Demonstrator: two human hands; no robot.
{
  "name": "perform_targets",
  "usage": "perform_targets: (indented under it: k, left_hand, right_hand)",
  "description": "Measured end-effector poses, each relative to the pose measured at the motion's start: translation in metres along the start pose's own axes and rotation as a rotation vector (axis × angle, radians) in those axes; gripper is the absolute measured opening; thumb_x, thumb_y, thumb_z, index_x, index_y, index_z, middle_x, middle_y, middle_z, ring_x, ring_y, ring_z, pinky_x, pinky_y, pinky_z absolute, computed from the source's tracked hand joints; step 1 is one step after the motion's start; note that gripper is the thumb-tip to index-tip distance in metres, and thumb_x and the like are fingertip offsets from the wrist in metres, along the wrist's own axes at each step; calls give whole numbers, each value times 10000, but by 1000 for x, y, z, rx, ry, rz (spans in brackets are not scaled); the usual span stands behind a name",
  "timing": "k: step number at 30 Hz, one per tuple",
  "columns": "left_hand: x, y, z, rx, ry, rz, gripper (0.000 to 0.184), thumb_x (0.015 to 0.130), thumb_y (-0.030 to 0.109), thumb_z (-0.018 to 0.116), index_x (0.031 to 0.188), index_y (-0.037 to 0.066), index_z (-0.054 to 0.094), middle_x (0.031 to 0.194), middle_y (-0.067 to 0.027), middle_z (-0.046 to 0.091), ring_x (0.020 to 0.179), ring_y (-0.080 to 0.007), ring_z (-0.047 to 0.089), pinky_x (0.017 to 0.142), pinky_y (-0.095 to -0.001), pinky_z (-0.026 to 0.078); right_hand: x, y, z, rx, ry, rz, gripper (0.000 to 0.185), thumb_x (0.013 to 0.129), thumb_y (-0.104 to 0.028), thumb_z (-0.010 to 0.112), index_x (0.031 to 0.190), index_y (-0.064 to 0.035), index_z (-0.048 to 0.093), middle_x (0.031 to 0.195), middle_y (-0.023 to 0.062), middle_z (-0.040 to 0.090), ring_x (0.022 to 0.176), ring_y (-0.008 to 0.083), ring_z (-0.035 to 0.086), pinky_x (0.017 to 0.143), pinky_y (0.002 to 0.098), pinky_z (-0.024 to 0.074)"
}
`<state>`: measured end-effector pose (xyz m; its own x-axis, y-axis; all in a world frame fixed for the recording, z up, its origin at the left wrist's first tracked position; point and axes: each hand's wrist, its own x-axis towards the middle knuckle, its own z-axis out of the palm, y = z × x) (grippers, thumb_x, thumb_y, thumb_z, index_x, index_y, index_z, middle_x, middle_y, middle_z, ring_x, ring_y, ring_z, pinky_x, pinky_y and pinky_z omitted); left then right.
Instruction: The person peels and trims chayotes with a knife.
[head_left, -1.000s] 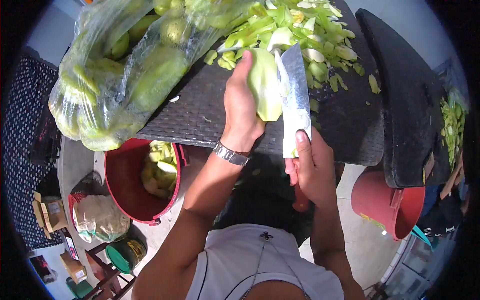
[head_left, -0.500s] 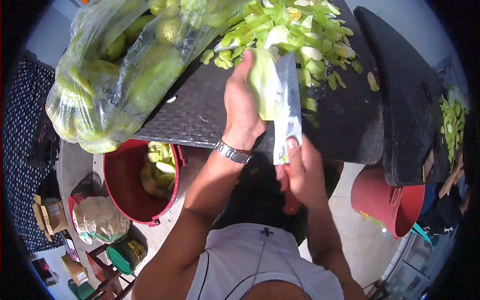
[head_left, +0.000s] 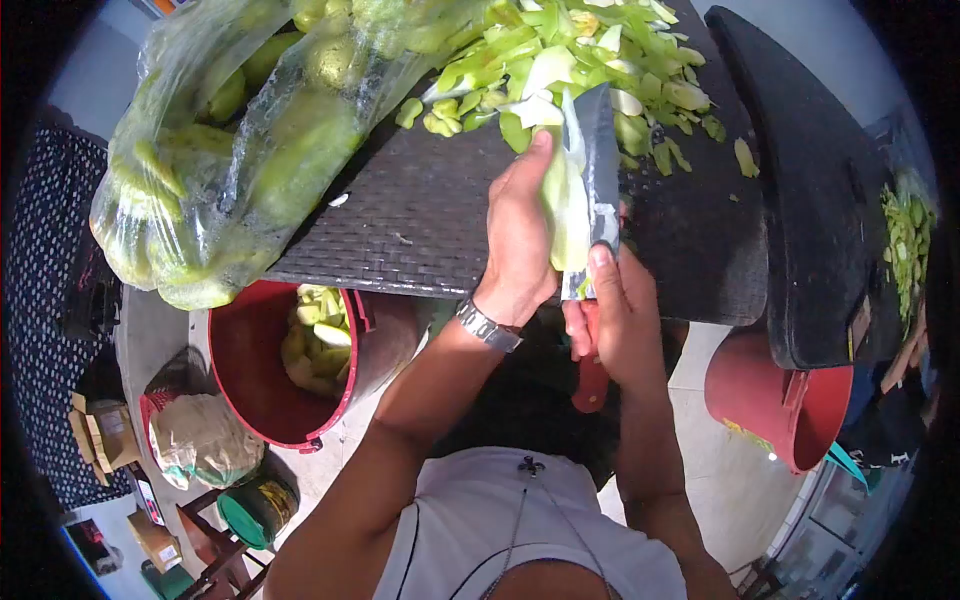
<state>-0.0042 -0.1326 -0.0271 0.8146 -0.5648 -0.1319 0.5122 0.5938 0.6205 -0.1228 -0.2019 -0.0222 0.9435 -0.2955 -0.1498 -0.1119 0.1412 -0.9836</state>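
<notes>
My left hand (head_left: 518, 235), with a metal-banded watch at the wrist, grips a green fruit that looks like a mango (head_left: 558, 225), its thumb along the side. Much of the fruit's surface is pale and peeled. My right hand (head_left: 628, 320) is closed round the red handle of a wide-bladed knife (head_left: 601, 150). The blade points away from me and lies against the fruit's right side. Beyond the hands, green peels (head_left: 630, 75) are heaped on the dark woven tabletop (head_left: 400, 225).
A clear plastic bag of green fruit (head_left: 190, 200) overhangs the table's left edge. Below it, a red bucket (head_left: 245, 400) holds peeled fruit (head_left: 322, 345). Another red bucket (head_left: 755, 395) stands at right by a black chair (head_left: 820, 200). A green-lidded tub (head_left: 250, 515) sits lower left.
Both hands have shifted right with the fruit and knife. The fruit has turned to a narrower side, and the blade is now seen more edge-on. A pale strip shows near the fruit's far end.
</notes>
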Motion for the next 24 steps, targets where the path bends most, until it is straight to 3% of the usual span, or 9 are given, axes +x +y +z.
perform_targets:
  k: [4,9,10,13,14,17,18,21,24]
  left_hand:
    - [8,6,-5,113,12,28,518,1072,473,446,1181,-5,612,917,-161,717,761,-272,720,687,-381,599]
    - [20,17,-9,14,101,81,476,1072,443,469,1172,2,620,932,-163,721,757,-278,718,704,-392,593]
    - [24,19,-12,-9,115,109,472,1067,445,483,1174,6,619,932,-165,723,783,-283,709,730,-404,587]
    - [28,34,-16,-129,101,210,495,1065,469,471,1174,9,619,953,-165,716,823,-290,699,759,-397,577]
    - [24,37,-18,-120,69,214,565,1051,535,452,1172,9,617,991,-162,704,890,-293,691,793,-409,567]
    - [13,28,-24,-286,-107,126,639,1030,605,423,1162,10,616,1038,-162,689,922,-320,682,814,-453,560]
    - [7,27,-14,-298,-34,114,663,1031,652,370,1123,38,602,961,-143,676,853,-333,698,751,-463,585]
    - [-3,25,-3,-298,-42,122,663,1028,669,361,1096,55,602,970,-138,676,859,-345,692,767,-496,579]
    - [2,21,-14,-266,-139,140,717,999,718,356,1160,61,594,1043,-180,676,928,-391,684,814,-531,561]
  right_hand:
    - [-5,-5,4,72,-22,84,370,1134,-333,337,1069,-26,532,601,34,525,421,93,459,416,261,401]
    - [-17,-1,5,38,-61,135,337,1127,-303,353,1057,-21,525,596,32,519,420,98,460,406,267,401]
    - [-20,-3,2,14,-70,168,315,1116,-278,387,983,-29,527,613,37,555,441,101,507,435,266,426]
    - [-33,-11,1,-294,118,166,271,1097,-244,462,984,-21,566,632,56,588,469,126,553,476,287,448]
    - [-37,-13,-3,-559,186,-8,229,1066,-237,552,1051,-18,614,668,88,621,532,160,609,521,323,462]
    - [-30,-19,1,-679,301,-305,268,1038,-268,612,1120,-12,621,690,124,628,598,199,649,560,345,474]
    - [-26,-20,2,-643,292,-245,307,1004,-301,666,1092,-12,617,742,150,662,661,224,679,609,360,492]
    - [-11,-20,-1,-455,128,-19,358,968,-338,710,1085,-15,609,720,150,642,652,284,663,630,380,501]
    - [-12,-21,1,-546,136,-55,341,997,-329,664,1059,2,612,733,73,542,647,120,477,588,306,411]
